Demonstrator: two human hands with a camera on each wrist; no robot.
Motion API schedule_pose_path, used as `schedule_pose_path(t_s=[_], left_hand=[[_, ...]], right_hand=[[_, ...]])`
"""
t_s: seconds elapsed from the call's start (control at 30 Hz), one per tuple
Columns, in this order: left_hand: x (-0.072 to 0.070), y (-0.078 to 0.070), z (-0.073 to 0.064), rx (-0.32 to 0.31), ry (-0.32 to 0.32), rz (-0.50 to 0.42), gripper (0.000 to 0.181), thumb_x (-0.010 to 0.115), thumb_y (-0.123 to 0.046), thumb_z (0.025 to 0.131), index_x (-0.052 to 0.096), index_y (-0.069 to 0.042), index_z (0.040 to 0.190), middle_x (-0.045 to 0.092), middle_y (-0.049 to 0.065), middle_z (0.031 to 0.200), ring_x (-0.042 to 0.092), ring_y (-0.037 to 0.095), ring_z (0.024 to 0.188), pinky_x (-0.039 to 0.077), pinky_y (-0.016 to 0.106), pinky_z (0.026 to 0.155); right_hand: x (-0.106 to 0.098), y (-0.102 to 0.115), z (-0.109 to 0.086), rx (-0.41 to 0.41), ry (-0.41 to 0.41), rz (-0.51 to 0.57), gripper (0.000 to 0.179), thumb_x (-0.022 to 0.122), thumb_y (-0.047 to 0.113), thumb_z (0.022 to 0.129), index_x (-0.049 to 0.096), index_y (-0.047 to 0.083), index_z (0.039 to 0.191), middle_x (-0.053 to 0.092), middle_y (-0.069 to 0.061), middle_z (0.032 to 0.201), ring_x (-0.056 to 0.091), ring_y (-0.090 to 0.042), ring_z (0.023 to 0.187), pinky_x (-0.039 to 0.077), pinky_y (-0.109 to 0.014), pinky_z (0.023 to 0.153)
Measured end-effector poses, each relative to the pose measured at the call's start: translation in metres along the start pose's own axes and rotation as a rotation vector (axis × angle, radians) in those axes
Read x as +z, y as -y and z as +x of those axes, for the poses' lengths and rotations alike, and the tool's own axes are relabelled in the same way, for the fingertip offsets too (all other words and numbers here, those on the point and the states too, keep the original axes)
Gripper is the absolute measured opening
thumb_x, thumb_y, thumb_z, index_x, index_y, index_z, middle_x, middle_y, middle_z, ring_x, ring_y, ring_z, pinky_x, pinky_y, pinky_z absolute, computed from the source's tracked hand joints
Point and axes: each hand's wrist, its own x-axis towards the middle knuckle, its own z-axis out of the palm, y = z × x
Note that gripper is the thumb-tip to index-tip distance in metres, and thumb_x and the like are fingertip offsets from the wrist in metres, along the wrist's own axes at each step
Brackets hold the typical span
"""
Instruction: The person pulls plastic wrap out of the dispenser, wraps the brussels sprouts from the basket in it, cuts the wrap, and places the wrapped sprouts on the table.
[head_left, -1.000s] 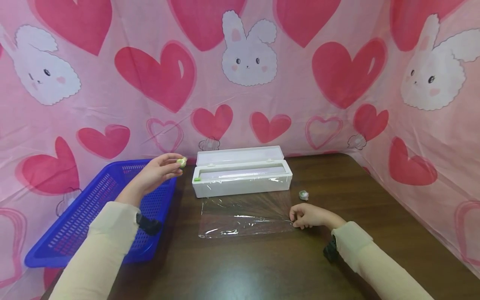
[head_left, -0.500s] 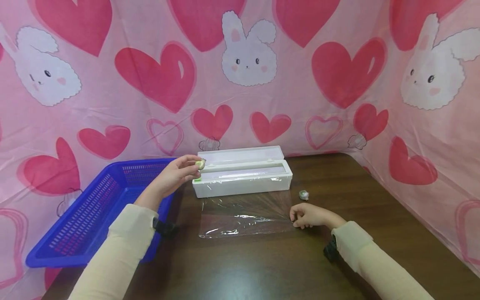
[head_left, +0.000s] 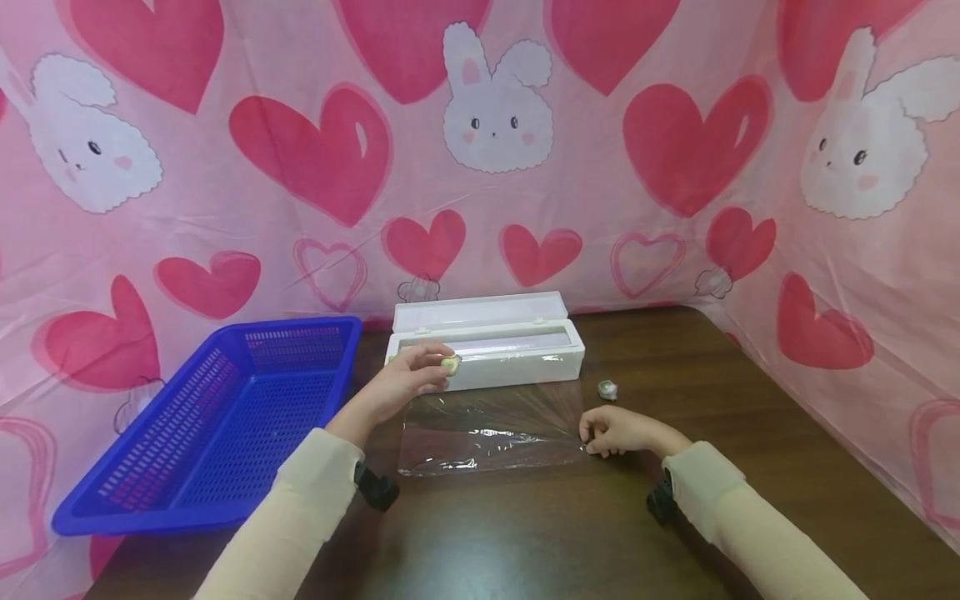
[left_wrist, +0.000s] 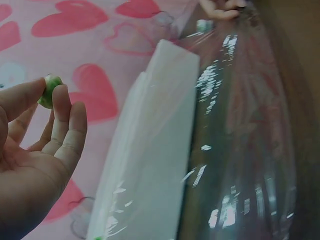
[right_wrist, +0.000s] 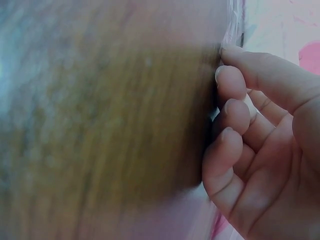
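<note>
My left hand [head_left: 397, 385] pinches a small green-and-white lump [head_left: 452, 365] between thumb and fingertips, held in front of the white cling film box [head_left: 525, 372]. The left wrist view shows the lump as rounded and mostly green; its kind is unclear. From the box, whose lid stands up at the back, a sheet of clear cling film [head_left: 480, 442] runs out toward the front. At the sheet's right edge, my right hand [head_left: 626, 432] pinches the film, which creases toward those fingers. Behind that hand lies a second small green-and-white lump [head_left: 608, 390] on the table.
A blue perforated plastic basket [head_left: 341, 358] stands on the left side of the brown wooden table [head_left: 480, 542]. Pink cloth [head_left: 585, 192] printed with hearts and rabbits hangs close behind the box and along the sides.
My left hand has moved right and toward me with the lump, from beside the basket to the front of the box. The right hand stays where it was on the film.
</note>
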Motion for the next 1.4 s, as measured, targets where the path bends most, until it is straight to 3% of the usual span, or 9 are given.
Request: schedule_pose_path(t_s=[0.23,0.4,0.5,0.8,0.93,1.2,1.4], left_hand=[[0.023,0.017,0.007,-0.037,0.035,-0.003,0.051,0.057,-0.001,0.088,0.034,0.007,0.133,0.053,0.022,0.116,0.06,0.018,0.087,0.042,0.048,0.089],[0.039,0.029,0.012,-0.011,0.091,0.04,0.048,0.058,0.002,0.085,0.038,0.013,0.127,0.054,0.025,0.113,0.059,0.034,0.094,0.048,0.041,0.083],[0.048,0.036,0.015,-0.02,0.113,0.084,0.046,0.061,0.001,0.084,0.042,0.01,0.124,0.056,0.022,0.112,0.057,0.039,0.095,0.049,0.04,0.081],[0.067,0.055,0.017,-0.044,0.11,0.227,0.044,0.064,0.0,0.08,0.048,0.009,0.12,0.059,0.011,0.104,0.058,0.014,0.075,0.05,0.036,0.069],[0.071,0.067,0.016,-0.068,0.11,0.277,0.041,0.065,0.002,0.08,0.051,0.005,0.118,0.058,0.008,0.102,0.055,0.013,0.071,0.045,0.028,0.06],[0.081,0.078,0.015,-0.078,0.122,0.49,0.031,0.065,0.002,0.081,0.056,-0.001,0.111,0.057,0.005,0.098,0.054,0.012,0.06,0.046,0.027,0.052],[0.083,0.08,0.014,-0.085,0.114,0.524,0.032,0.067,0.003,0.08,0.057,-0.003,0.109,0.058,0.006,0.098,0.053,0.011,0.054,0.046,0.026,0.05]], right_hand=[[-0.001,-0.002,0.0,0.005,0.002,0.0,0.01,0.064,0.002,0.082,0.054,0.004,0.084,0.051,-0.001,0.057,0.043,-0.011,0.049,0.033,-0.023,0.043],[-0.001,-0.002,0.001,0.002,0.004,0.004,0.01,0.064,0.002,0.082,0.054,0.004,0.084,0.051,-0.001,0.058,0.043,-0.011,0.049,0.033,-0.023,0.043],[-0.001,-0.004,0.002,-0.002,0.006,0.002,0.01,0.064,0.002,0.082,0.054,0.004,0.084,0.051,0.0,0.058,0.044,-0.01,0.049,0.034,-0.023,0.043],[0.0,-0.005,0.001,-0.024,0.002,-0.023,0.009,0.063,0.002,0.082,0.054,0.004,0.083,0.051,0.001,0.057,0.043,-0.01,0.049,0.034,-0.023,0.043],[0.0,-0.005,0.001,-0.034,0.004,-0.021,0.009,0.062,0.001,0.082,0.054,0.004,0.082,0.051,0.001,0.057,0.044,-0.01,0.048,0.034,-0.022,0.042],[0.0,-0.005,0.001,-0.026,-0.003,-0.02,0.009,0.063,0.001,0.082,0.055,0.003,0.083,0.051,-0.001,0.057,0.044,-0.011,0.049,0.034,-0.023,0.043],[0.0,-0.005,0.002,-0.033,0.0,-0.019,0.009,0.063,0.002,0.083,0.055,0.004,0.083,0.051,0.0,0.057,0.044,-0.01,0.048,0.034,-0.022,0.042]])
